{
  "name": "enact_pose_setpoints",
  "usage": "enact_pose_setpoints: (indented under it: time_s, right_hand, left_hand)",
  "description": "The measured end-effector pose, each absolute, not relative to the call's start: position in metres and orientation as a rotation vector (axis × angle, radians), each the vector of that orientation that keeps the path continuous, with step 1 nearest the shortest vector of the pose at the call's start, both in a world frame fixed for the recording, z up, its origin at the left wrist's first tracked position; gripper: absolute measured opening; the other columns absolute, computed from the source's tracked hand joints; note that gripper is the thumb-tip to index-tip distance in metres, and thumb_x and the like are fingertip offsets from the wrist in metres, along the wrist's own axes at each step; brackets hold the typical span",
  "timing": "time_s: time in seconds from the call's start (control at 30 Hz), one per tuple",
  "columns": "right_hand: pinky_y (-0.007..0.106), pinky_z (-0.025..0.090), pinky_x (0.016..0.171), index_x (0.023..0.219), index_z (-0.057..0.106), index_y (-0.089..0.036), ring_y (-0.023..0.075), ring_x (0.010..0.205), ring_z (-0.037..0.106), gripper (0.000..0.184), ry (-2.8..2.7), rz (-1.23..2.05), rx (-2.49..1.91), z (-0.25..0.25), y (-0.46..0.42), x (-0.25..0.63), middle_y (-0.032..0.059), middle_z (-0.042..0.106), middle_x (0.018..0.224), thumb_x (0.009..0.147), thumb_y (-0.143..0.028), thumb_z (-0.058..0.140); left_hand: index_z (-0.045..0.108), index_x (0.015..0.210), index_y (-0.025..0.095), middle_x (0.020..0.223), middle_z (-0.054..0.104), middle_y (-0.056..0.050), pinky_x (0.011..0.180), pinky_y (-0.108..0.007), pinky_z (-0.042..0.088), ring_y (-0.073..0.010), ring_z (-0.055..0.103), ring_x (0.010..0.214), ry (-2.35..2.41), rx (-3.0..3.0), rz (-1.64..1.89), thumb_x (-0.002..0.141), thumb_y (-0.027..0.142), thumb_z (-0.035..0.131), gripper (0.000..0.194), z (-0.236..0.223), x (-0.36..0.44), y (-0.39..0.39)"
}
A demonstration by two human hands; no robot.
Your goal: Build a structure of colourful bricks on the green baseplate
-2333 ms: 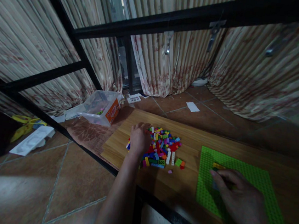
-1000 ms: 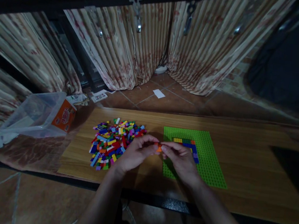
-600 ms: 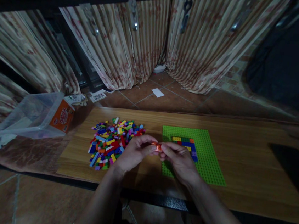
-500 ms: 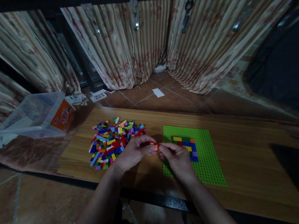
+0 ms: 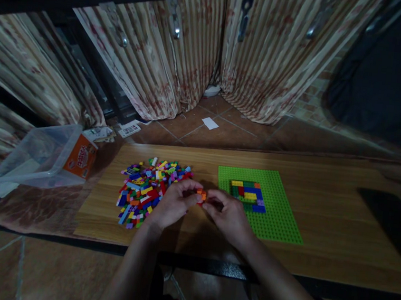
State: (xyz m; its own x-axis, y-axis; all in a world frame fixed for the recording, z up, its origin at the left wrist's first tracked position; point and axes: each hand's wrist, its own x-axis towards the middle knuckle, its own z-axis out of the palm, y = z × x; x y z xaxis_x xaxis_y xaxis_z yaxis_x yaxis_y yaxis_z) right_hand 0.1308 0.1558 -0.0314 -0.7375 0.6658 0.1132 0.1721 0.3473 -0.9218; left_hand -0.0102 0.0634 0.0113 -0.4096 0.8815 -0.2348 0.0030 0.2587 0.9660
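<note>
The left hand [image 5: 175, 202] pinches a small orange piece [image 5: 201, 195] between thumb and fingers. The right hand [image 5: 227, 215] is close alongside, its fingertips at the near right edge of the piece; whether they grip it or only touch it cannot be told. The piece is above the surface [image 5: 331, 197], between the brick pile [image 5: 145, 194] and the green baseplate [image 5: 279, 220]. Whether it is one brick or several joined is too small to determine.

Handling assessment: the piece appears to be hard moulded plastic, judged light, stiff and unlikely to break under finger pressure. Its smooth walls may slip, and its small size leaves little room for two sets of fingertips. The sound hold is by opposite side walls, with studs and underside unobstructed.

On the baseplate sits a multicoloured brick structure [image 5: 252, 193], apart from the piece. Firm studs presumably hold it; any lift is better taken low, by its outer walls.
</note>
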Motion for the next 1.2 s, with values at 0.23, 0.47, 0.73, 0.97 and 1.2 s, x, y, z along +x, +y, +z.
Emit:
enact_pose_setpoints:
  time_s: [0.23, 0.47, 0.73, 0.97, 1.2]
  right_hand:
    - [0.028, 0.053, 0.066, 0.095, 0.072, -0.02, 0.0151, 0.072, 0.066, 0.034, -1.568, 1.9, -0.769, -0.026, 0.154, 0.125, 0.0025, 0.073, 0.081, 0.068, -0.038, 0.079]
    - [0.027, 0.051, 0.061, 0.084, 0.076, -0.02, 0.0117, 0.06, 0.061, 0.027, -1.435, 2.017, -0.76, -0.018, 0.156, 0.129, 0.0019, 0.072, 0.071, 0.066, -0.04, 0.081]
    - [0.034, 0.055, 0.072, 0.093, 0.075, -0.02, 0.0173, 0.073, 0.067, 0.024, -1.702, 1.683, -0.823, -0.024, 0.161, 0.134, 0.0052, 0.074, 0.085, 0.075, -0.035, 0.073]
    - [0.036, 0.052, 0.087, 0.102, 0.071, -0.024, 0.0203, 0.095, 0.065, 0.027, -2.288, 1.021, -0.667, -0.031, 0.155, 0.134, 0.0066, 0.07, 0.103, 0.084, -0.011, 0.055]
    - [0.035, 0.055, 0.082, 0.115, 0.064, -0.022, 0.019, 0.09, 0.068, 0.032, -2.182, 1.175, -0.732, -0.024, 0.154, 0.135, 0.0085, 0.069, 0.113, 0.085, -0.017, 0.058]
  left_hand:
    - [0.068, 0.095, 0.015, 0.084, 0.069, -0.003, 0.065, -0.023, 0.048, -0.0138, 0.061, 0.073, 1.562, 0.858, 1.333, 0.076, 0.027, 0.072, 0.023, 0.012, -0.009, 0.066]
    - [0.069, 0.089, 0.012, 0.08, 0.069, -0.005, 0.068, -0.025, 0.049, -0.014, 0.061, 0.07, 1.48, 0.837, 1.402, 0.072, 0.029, 0.077, 0.026, 0.01, -0.007, 0.066]
    - [0.069, 0.098, 0.013, 0.084, 0.071, -0.005, 0.072, -0.026, 0.051, -0.0149, 0.066, 0.073, 1.388, 0.653, 1.48, 0.071, 0.03, 0.079, 0.033, 0.006, -0.009, 0.064]
    - [0.068, 0.109, 0.018, 0.098, 0.071, -0.007, 0.077, -0.028, 0.053, -0.0175, 0.067, 0.083, 1.451, 0.671, 1.429, 0.078, 0.033, 0.074, 0.035, -0.001, -0.017, 0.062]
    - [0.067, 0.112, 0.016, 0.099, 0.071, -0.007, 0.076, -0.027, 0.052, -0.0159, 0.066, 0.081, 1.447, 0.652, 1.409, 0.077, 0.027, 0.074, 0.037, 0.001, -0.014, 0.066]
